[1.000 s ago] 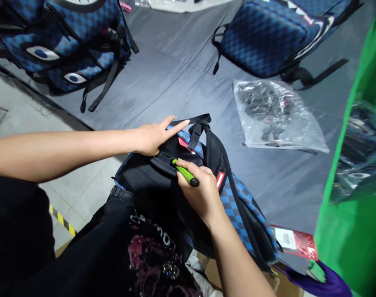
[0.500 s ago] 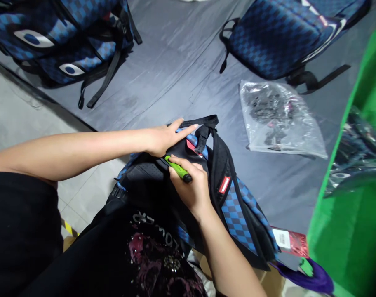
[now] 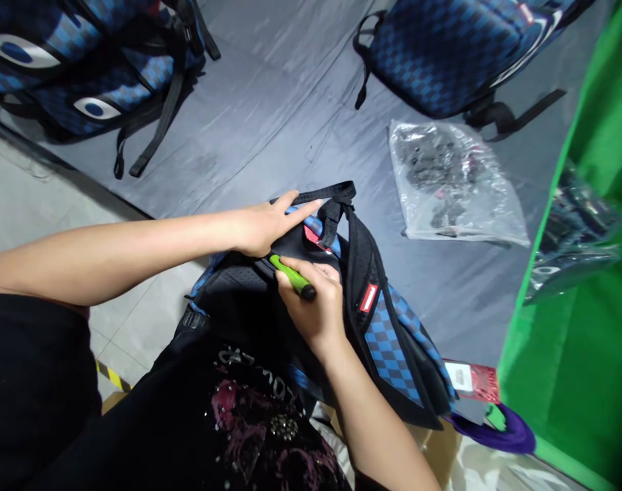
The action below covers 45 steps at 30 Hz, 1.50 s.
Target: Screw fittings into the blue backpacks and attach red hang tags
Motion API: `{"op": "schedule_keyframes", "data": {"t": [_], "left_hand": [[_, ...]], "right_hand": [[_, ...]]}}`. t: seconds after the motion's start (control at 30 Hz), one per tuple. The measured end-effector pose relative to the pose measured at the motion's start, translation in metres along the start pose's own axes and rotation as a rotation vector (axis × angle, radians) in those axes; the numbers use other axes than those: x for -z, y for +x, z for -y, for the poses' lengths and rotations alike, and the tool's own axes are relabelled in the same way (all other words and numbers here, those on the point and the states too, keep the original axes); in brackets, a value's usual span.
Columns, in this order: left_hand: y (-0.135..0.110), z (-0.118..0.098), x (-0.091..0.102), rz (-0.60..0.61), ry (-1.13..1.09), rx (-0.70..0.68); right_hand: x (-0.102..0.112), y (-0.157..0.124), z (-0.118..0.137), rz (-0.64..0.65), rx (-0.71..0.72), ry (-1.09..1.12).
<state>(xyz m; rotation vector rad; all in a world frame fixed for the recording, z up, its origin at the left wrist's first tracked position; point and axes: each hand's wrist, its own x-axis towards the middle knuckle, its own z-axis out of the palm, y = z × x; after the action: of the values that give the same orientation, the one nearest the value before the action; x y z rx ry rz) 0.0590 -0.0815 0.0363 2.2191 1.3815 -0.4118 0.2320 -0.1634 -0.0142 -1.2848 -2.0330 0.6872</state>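
Observation:
A black and blue checkered backpack (image 3: 395, 351) leans against my body at the table's edge, its black back panel and straps towards me. Across its top, near the loop handle, lies my left hand (image 3: 270, 221), pressing down with fingers stretched out. My right hand (image 3: 316, 296) is closed around a lime-green, pen-like tool (image 3: 292, 274) with a black end. The tool's far tip meets the black fabric just below my left wrist and is hidden there. A small red label (image 3: 369, 298) shows on the shoulder strap.
On the grey-covered table (image 3: 270, 102) are checkered backpacks with eye prints (image 3: 99, 108) at left and another backpack (image 3: 444, 54) at back right. A clear plastic bag (image 3: 457, 184) of dark parts lies right. Green fabric (image 3: 571, 368) borders the right side; a red tag (image 3: 475, 380) hangs near a purple strap (image 3: 510, 433).
The view has shifted slightly, so the surroundings sit a little further left and up. Both hands keep their places on the backpack, and the green tool stays in my right hand.

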Motion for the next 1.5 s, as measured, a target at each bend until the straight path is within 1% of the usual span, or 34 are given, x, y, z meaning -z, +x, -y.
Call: {"op": "schedule_keyframes", "data": {"t": [0.1, 0.23, 0.33, 0.43, 0.53, 0.7, 0.87, 0.97, 1.03, 1.17, 1.27, 1.37, 1.5], "left_hand": [[0.0, 0.0, 0.0, -0.004, 0.003, -0.008], [0.0, 0.0, 0.0, -0.009, 0.005, -0.01], [0.0, 0.001, -0.001, 0.0, 0.001, -0.017], [0.002, 0.005, -0.005, -0.031, 0.0, -0.043], [0.003, 0.008, -0.007, -0.066, 0.002, -0.06], [0.003, 0.005, -0.005, -0.028, -0.004, -0.02], [0.004, 0.005, -0.005, -0.015, -0.012, -0.012], [0.005, 0.009, -0.009, -0.048, -0.011, -0.044], [0.006, 0.012, -0.012, -0.07, -0.008, -0.072], [0.007, 0.014, -0.014, -0.091, -0.011, -0.085], [0.006, 0.012, -0.01, -0.048, -0.03, -0.059], [0.004, 0.008, -0.006, -0.003, -0.052, -0.027], [0.003, 0.006, -0.004, 0.003, -0.056, -0.018]], "right_hand": [[0.003, 0.003, -0.001, 0.027, 0.008, 0.02], [0.014, 0.009, -0.005, 0.194, 0.063, 0.088], [0.022, 0.012, -0.009, 0.256, 0.071, 0.072], [0.025, 0.015, -0.01, 0.317, 0.085, 0.099], [0.026, 0.017, -0.011, 0.33, 0.064, 0.082], [0.026, 0.018, -0.009, 0.34, 0.087, 0.087], [0.019, 0.013, -0.006, 0.247, 0.056, 0.084], [0.01, 0.006, -0.005, 0.09, -0.034, 0.002], [0.003, 0.001, -0.004, -0.022, -0.052, -0.039], [-0.007, -0.003, -0.002, -0.134, -0.009, -0.067], [-0.012, -0.003, -0.001, -0.218, -0.005, -0.128], [-0.015, -0.001, -0.001, -0.248, 0.025, -0.118], [-0.019, 0.0, -0.002, -0.315, 0.04, -0.142]]}}
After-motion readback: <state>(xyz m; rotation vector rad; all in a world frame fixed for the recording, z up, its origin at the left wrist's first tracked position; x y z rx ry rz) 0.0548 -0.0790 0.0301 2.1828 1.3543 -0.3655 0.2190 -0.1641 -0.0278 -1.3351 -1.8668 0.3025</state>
